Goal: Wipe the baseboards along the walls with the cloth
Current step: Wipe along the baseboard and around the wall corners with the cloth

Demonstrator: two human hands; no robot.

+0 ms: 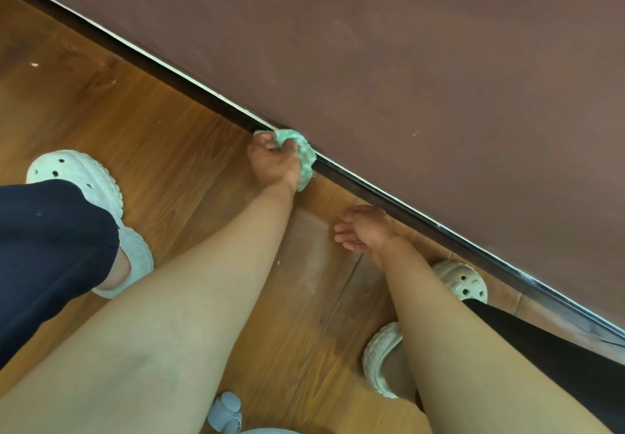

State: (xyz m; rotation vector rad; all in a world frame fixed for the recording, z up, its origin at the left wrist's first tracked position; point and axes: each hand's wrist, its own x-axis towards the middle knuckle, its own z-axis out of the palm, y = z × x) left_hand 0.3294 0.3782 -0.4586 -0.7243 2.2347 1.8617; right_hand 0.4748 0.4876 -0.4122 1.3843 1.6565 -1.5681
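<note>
Left fingers point(267, 145) are curled tight around the green cloth point(303, 153), bunching it into a pad so there's a thick face to press on the baseboard point(355, 187). The cloth sits at 12 o'clock just above mid-frame, touching the dark strip, which runs from 10 to 4 o'clock. The left hand point(274, 163) is knuckles-up with the wrist straight and the forearm reaching out long from 7 o'clock. At its 4 o'clock the right hand point(367, 230) hangs empty with its fingers loosely apart, likely just for balance.
</note>
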